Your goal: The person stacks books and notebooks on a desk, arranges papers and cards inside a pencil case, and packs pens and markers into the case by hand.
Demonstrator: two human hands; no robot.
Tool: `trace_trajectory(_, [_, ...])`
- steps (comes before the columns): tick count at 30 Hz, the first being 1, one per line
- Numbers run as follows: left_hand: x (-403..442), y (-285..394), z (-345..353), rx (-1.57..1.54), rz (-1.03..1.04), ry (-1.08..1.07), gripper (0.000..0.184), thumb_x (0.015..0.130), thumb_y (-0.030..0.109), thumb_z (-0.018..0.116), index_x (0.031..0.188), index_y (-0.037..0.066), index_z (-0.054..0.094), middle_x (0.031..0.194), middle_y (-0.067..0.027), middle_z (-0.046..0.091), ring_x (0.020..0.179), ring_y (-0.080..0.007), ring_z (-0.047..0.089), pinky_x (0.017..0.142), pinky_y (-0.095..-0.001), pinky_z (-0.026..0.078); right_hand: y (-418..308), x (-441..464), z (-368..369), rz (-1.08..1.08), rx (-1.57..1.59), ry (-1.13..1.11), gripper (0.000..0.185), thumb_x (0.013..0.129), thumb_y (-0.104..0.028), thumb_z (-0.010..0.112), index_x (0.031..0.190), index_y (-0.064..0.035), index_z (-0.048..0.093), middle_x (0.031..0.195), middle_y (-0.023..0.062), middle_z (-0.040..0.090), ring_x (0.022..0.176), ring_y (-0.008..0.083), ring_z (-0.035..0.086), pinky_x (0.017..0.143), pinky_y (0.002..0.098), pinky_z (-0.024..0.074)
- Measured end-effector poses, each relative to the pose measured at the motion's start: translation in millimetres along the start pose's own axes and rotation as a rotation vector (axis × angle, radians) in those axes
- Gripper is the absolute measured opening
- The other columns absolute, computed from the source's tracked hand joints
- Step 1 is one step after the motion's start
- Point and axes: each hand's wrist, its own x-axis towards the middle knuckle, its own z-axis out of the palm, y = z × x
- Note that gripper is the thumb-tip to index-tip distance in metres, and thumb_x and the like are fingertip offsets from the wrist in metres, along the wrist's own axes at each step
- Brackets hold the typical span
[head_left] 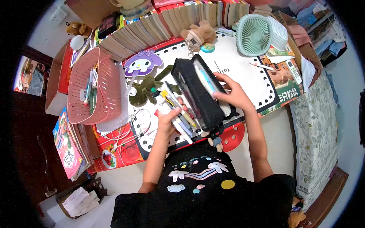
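A bunch of pens and markers (178, 114) is in my left hand (169, 118), its fingers wrapped round them, just left of a black pencil case (199, 97). The case stands open along its top, with light-coloured items showing inside. My right hand (232, 93) rests on the case's right side, thumb and fingers at the opening, holding it. A small plush charm (216, 143) hangs at the near end of the case. Behind my left hand lies a dark green plush (146, 89).
A pink basket (110, 102) with stationery stands at left, near a white cable (131, 131). A purple character board (142, 64), brown plush (205, 32), green fan (254, 35) and row of books (140, 34) line the back. Magazines (70, 148) stand at the left edge.
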Motion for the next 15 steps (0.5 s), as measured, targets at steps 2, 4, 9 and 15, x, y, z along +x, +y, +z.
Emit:
trace_trajectory(2, [-1,15,8,0.119,0.097,0.077,0.035,0.066,0.006,0.063,0.095,-0.002,0.047,0.084,-0.0106,0.054,0.074,-0.0199,0.057,0.065,-0.0333,0.049,2,2,10,-0.109,-0.096,0.102,0.060,0.067,-0.021,0.066,0.122,-0.0095,0.042,0.112,0.0142,0.050,0.099,0.0216,0.050,0.086,0.0303,0.0386])
trace_trajectory(4, [7,31,10,0.138,0.146,-0.028,0.038,0.064,0.005,0.065,0.096,-0.002,0.047,0.084,-0.0102,0.054,0.075,-0.0200,0.057,0.067,-0.0334,0.049,1,3,12,-0.188,-0.171,0.083,0.057,0.068,-0.021,0.066,0.119,-0.0091,0.044,0.111,0.0153,0.050,0.101,0.0244,0.050,0.087,0.0310,0.0377])
trace_trajectory(9, [31,70,37,0.370,0.147,-0.224,0.046,0.062,0.006,0.068,0.100,-0.001,0.043,0.084,-0.0119,0.055,0.072,-0.0202,0.058,0.067,-0.0325,0.049,-8,6,31,-0.087,-0.199,0.102,0.040,0.071,-0.027,0.062,0.106,-0.0091,0.055,0.102,0.0154,0.053,0.090,0.0306,0.054,0.081,0.0350,0.0413])
trace_trajectory(15, [45,67,27,0.515,-0.064,-0.334,0.041,0.062,0.003,0.068,0.096,0.001,0.045,0.084,-0.0094,0.057,0.073,-0.0170,0.059,0.067,-0.0305,0.049,-18,-2,56,-0.041,-0.430,0.161,0.032,0.071,-0.021,0.062,0.103,-0.0151,0.059,0.095,0.0102,0.053,0.081,0.0271,0.056,0.071,0.0317,0.0449])
